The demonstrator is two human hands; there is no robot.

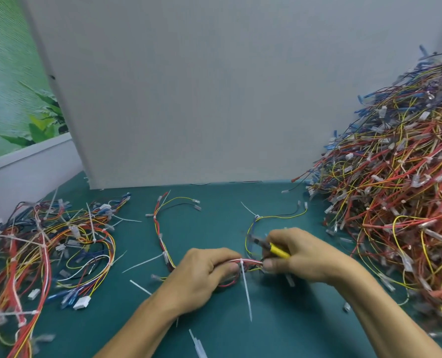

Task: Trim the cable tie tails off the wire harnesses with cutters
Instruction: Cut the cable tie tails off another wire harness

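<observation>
The person holds one harness [248,261] low over the green table [214,208], close to the body. The left hand [204,275] is curled round the bundle on one side of a white tie, and I'd say that is to keep the wires taut and steady. The tail [246,290] hangs straight down from the tie in the gap between the two hands, free of the wires, so a blade could reach it cleanly. The right hand [310,254] is closed round the yellow handle of the cutters [279,250], its thumb resting against the bundle just beside the tie. The tool's nose points up and away to the left, blurred, and I can't tell how its jaws stand. It isn't on the tail yet, so this cut looks yet to be made. Offcuts [140,287] lie scattered on the table. A small heap [47,254] to the left shows long white tails sticking out. A far bigger heap [395,202] rises on the right, and which of the two is finished work I can't say for sure. A second harness [160,236] lies loose between them, within easy reach.
</observation>
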